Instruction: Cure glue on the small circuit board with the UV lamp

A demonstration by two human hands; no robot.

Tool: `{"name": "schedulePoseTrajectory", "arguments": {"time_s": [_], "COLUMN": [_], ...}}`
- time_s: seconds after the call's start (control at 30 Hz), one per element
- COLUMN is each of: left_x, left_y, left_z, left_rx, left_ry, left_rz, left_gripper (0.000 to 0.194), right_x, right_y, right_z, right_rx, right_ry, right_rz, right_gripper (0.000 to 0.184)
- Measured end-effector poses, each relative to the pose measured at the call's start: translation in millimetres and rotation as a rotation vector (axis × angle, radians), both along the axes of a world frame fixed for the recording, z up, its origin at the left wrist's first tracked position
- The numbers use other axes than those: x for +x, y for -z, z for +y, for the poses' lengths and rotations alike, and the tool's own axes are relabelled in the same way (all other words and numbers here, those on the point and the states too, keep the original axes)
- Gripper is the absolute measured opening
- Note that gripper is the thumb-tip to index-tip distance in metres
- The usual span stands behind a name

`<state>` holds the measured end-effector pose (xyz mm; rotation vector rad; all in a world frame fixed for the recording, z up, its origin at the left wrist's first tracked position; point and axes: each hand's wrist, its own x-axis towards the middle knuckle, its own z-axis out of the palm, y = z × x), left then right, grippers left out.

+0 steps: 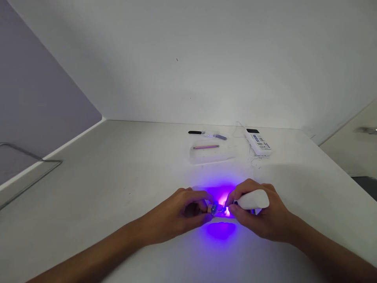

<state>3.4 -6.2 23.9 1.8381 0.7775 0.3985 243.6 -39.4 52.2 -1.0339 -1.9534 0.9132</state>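
My left hand (182, 210) is closed, its thumb and fingertips pinching a small shiny piece (212, 208) whose kind is hard to make out in the violet glare. My right hand (266, 218) grips a white hand-held UV lamp (253, 199), its rounded back end toward me. Bright violet light spills between both hands, brightest at the right fingertips, and falls on the white table (159, 259) below. The glare and my fingers hide the lamp's front and part of the small piece.
Beyond my hands, a thin pink pen-like stick (206, 147) lies on a clear plastic tray (203, 159). Behind it are a black-handled tool (194, 132) and a grey-ended piece (220, 137). A white power bank (258, 142) with thin cables stands right. A grey wire (32, 182) crosses the left edge.
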Motion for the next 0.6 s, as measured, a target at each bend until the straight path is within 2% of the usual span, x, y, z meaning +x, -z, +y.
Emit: {"name": "schedulePoseTrajectory", "arguments": {"time_s": [0.6], "left_x": [-0.1], "left_y": [0.1], "left_z": [0.5], "left_rx": [0.013], "left_ry": [0.003], "left_rz": [-0.011], "left_gripper": [0.006], "right_x": [0.6], "right_y": [-1.6], "right_z": [-0.2], "right_rx": [0.0], "right_ry": [-0.012], "right_rz": [-0.016], "right_gripper": [0.006]}}
